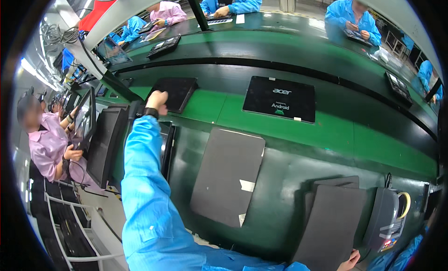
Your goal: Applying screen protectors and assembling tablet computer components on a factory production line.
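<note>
My left arm, in a blue sleeve with a black wristband, stretches forward. At its end my left hand (157, 100) is closed, fingers curled, over the left side of a dark flat tablet (179, 94) on the green line. What those fingers hold, if anything, is hidden. At the lower right my right hand (349, 260) grips the bottom edge of a dark grey foam sheet (337, 219), tilted over other similar sheets (343, 181). Between my arms a grey padded mat (227, 175) with torn white patches lies on the bench. Beyond it rests a tablet with a lit screen (280, 98).
A grey device with a yellow ring (391, 215), perhaps a tape dispenser, stands at the right. Left of my arm are a black tray (106, 142) and a person in pink (49, 140) holding a screen panel. Workers in blue and pink sit across the line.
</note>
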Tool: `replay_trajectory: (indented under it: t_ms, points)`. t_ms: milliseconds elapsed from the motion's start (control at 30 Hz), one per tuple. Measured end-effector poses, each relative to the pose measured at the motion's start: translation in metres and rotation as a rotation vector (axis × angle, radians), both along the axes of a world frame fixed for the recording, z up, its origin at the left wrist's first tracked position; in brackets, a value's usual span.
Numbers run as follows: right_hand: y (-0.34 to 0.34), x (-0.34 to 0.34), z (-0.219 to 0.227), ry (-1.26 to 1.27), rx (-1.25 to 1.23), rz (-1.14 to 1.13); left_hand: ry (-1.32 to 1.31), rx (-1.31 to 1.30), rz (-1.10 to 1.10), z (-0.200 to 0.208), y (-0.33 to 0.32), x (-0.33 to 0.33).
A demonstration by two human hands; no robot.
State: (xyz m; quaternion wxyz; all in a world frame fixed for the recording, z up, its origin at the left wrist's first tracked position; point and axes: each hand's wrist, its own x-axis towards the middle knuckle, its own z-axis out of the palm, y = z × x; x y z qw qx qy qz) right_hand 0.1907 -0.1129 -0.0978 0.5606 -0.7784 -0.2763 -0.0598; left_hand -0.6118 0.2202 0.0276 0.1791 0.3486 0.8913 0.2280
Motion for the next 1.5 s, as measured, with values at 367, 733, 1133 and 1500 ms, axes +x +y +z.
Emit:
replay_trajectory:
  t_ms: [367,733,1133,1500]
  points:
    - [0.003,0.009,-0.027,-0.051,0.016,0.005,-0.864,0.404,0.943,-0.053,0.004,-0.026]
    - [0.003,0.001,-0.012,-0.111,0.007,-0.106,-1.328,0.996,0.554,-0.086,0.056,-0.023]
    - [-0.016,0.019,-0.012,0.083,-0.115,0.126,-1.459,0.992,0.188,-0.051,0.033,0.092]
    - [-0.016,0.001,0.027,0.105,-0.123,0.376,-1.179,0.518,-0.635,0.056,-0.119,0.281]
